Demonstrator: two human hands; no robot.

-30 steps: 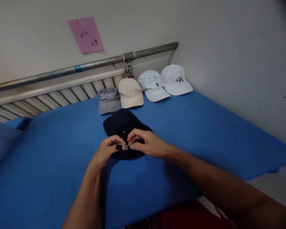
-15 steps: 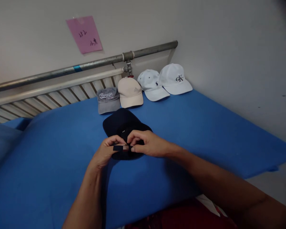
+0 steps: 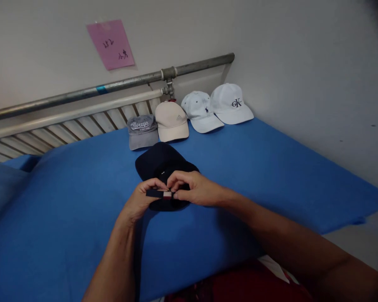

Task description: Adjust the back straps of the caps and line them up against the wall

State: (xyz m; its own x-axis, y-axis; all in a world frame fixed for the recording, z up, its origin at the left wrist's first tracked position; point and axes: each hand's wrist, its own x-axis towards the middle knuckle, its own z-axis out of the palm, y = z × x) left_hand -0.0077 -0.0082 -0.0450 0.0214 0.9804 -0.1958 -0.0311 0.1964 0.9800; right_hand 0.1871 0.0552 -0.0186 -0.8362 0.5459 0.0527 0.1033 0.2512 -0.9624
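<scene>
A black baseball cap [image 3: 159,157] lies upside down on the blue-covered table, its visor pointing away from me. Its back strap [image 3: 154,193] is pinched between my hands, with a small metal buckle [image 3: 167,195] near the middle. My left hand [image 3: 142,197] is closed on the strap's left part, thumb and forefinger toward the buckle. From the right, my right hand [image 3: 197,188] closes on the strap just beside the buckle, its other fingers curled over the cap's opening. The fingers partly hide the inside of the cap.
Behind the black cap stand a grey cap [image 3: 143,132], a beige cap [image 3: 171,121] and two white caps [image 3: 202,113] in a row on the blue sheet [image 3: 82,201]. A radiator [image 3: 85,121] and metal pipe [image 3: 129,82] run along the wall. A pink note [image 3: 111,45] hangs above.
The strap's loose end now reaches a little farther left, and the buckle shows more plainly between my fingers. Both hands stay in nearly the same place.
</scene>
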